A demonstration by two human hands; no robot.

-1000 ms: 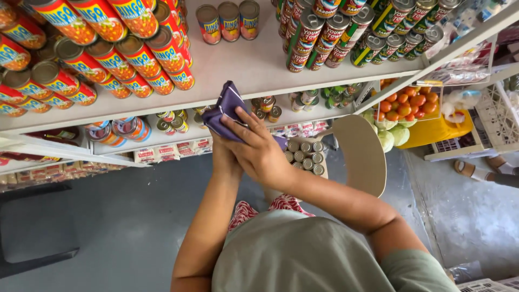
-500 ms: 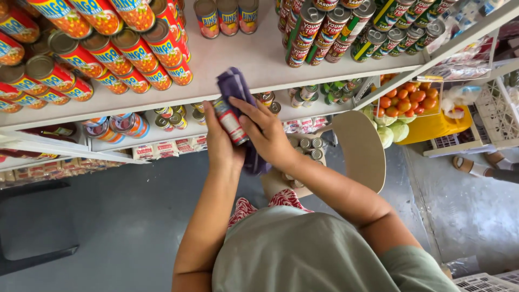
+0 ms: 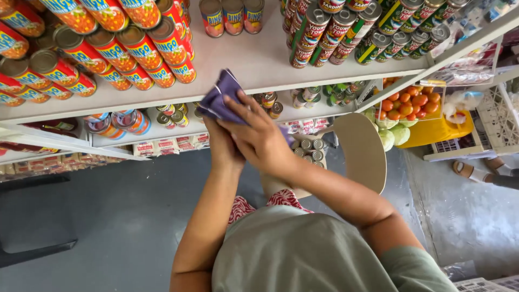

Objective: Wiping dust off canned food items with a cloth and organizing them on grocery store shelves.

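Hands at white shelf edge.
Right hand (image 3: 259, 138) presses purple cloth (image 3: 219, 100) over left hand (image 3: 221, 146), both closed together; red-labelled cans (image 3: 116, 48) stacked left, green-labelled cans (image 3: 373, 32) right.

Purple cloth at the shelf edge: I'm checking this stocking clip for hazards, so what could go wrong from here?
The purple cloth covers whatever the left hand holds beneath the right hand, so the grip may slip and drop it onto the small cans below. A wide wiping stroke might also nudge the stacked red cans near the white shelf edge.
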